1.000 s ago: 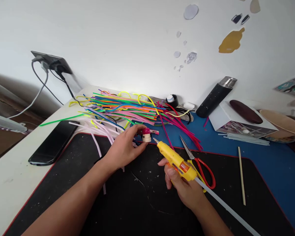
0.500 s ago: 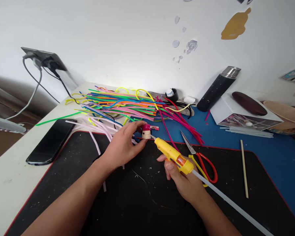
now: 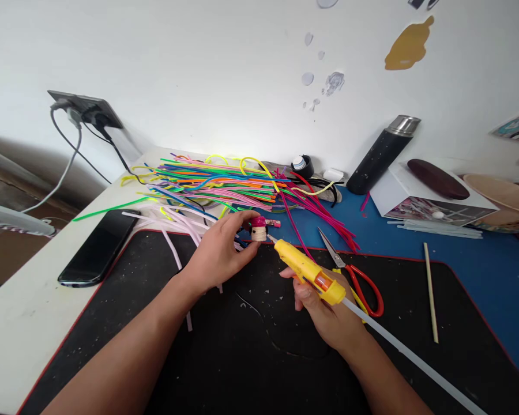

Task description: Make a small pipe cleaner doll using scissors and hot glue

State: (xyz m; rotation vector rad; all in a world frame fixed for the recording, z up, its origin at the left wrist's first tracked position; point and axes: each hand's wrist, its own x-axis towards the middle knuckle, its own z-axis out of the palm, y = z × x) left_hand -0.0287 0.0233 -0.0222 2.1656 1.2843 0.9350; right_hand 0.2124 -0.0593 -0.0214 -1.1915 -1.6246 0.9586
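Between the thumb and fingers of my left hand is a small doll's head, cream below and magenta on top, with dark spots on its side. A pink piece sticks out from its top right. My right hand is wrapped round a yellow hot glue gun. Its nozzle points at the head's right side, very close to it; I cannot tell if they touch. A long whitish glue stick runs out of the gun's back end toward the lower right.
Behind my hands lies a heap of colourful pipe cleaners. Scissors with red and yellow handles lie beside my right hand. A phone is at left, a wooden stick at right. A black flask leans near a white box.
The glue gun's nozzle has shifted slightly right, away from the doll's head. My left hand keeps its hold on the head. The whole view has tilted a little.
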